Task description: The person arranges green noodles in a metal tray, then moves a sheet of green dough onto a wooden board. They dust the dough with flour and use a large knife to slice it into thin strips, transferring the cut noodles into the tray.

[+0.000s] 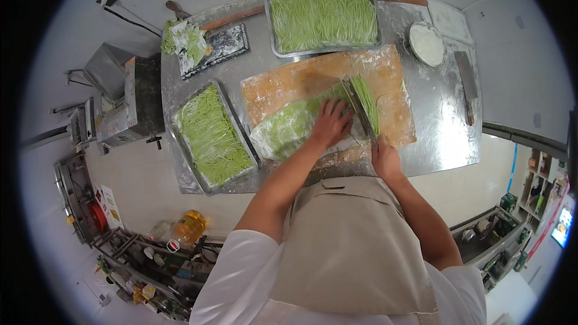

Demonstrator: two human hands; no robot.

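My right hand [386,159] is closed around the handle of a cleaver [360,107], whose blade stands on edge across a folded green dough sheet [289,127]. My left hand [333,122] lies on the floured sheet just left of the blade, fingers spread and pressing down. Cut green noodle strips [366,101] lie along the blade's right side. Sheet and strips rest on a floured wooden board [395,95] on a steel table [445,95]. Whether the blade touches the board cannot be seen.
Metal trays of green noodles stand behind the board [323,20] and to its left [212,137]. A bowl of flour [426,44] and a second cleaver [466,76] are at the right. A floury black tray [226,45] and green dough scraps [185,40] lie back left.
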